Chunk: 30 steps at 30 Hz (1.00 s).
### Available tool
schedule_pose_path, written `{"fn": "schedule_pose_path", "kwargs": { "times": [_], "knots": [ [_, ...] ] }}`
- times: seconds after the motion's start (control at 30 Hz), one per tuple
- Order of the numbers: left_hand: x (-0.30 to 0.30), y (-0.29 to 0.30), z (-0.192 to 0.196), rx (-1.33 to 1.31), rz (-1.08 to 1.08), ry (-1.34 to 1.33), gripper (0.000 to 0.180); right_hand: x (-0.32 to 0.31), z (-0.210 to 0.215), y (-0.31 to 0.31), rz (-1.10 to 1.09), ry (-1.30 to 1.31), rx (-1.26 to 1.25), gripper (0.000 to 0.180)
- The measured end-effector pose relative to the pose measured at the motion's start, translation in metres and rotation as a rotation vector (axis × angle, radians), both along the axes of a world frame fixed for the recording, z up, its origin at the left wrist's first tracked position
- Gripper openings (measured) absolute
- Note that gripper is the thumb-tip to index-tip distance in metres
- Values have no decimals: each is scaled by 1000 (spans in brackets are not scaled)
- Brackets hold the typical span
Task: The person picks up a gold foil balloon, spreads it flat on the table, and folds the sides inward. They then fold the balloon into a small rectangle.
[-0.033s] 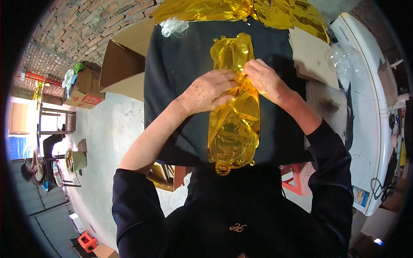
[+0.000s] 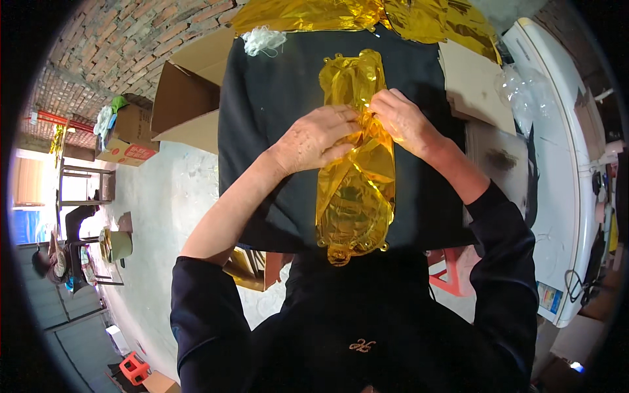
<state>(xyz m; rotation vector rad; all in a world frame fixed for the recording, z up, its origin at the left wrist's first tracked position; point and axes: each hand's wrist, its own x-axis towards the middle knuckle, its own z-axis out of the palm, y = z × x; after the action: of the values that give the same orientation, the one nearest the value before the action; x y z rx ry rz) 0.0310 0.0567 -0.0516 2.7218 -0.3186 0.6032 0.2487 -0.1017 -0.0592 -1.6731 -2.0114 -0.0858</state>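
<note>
A flat, uninflated gold foil balloon (image 2: 357, 219) lies lengthwise on the black-covered work surface (image 2: 275, 85), its tabbed near end reaching the front edge. My left hand (image 2: 318, 139) rests across its middle from the left, fingers bent and closed on the foil. From the right, my right hand (image 2: 401, 124) pinches the foil at the same spot, thumb and fingertips together. Between the hands the foil is gathered and creased. The fingertips partly hide what they hold. At the far left corner sits a bundle of white thread (image 2: 264, 40).
More gold foil sheets (image 2: 308, 14) lie along the far edge. An open cardboard box (image 2: 187, 98) stands left of the surface, and a white appliance (image 2: 557, 177) to the right. Far left, a person (image 2: 56, 262) sits near a bench. A red stool (image 2: 134, 368) stands lower left.
</note>
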Motion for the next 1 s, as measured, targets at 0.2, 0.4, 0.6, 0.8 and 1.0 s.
{"fn": "schedule_pose_path", "kwargs": {
  "times": [0.2, 0.4, 0.6, 0.8, 1.0],
  "knots": [
    [2, 2, -9, -51, -9, -12, 36, -14, 16, -32, -13, 89, 63, 35],
    [2, 6, -14, -38, -10, -37, 36, -64, 20, -120, 107, 183, -194, 93],
    [4, 8, -23, -44, -27, -40, 36, -112, 11, -159, 57, 76, -319, 94],
    [5, 11, -26, -32, -48, -80, 33, -133, 10, -143, 8, 94, -155, 67],
    [4, 9, -24, -60, -40, -32, 33, -122, -1, -131, 16, 4, 33, 48]
  ]
}}
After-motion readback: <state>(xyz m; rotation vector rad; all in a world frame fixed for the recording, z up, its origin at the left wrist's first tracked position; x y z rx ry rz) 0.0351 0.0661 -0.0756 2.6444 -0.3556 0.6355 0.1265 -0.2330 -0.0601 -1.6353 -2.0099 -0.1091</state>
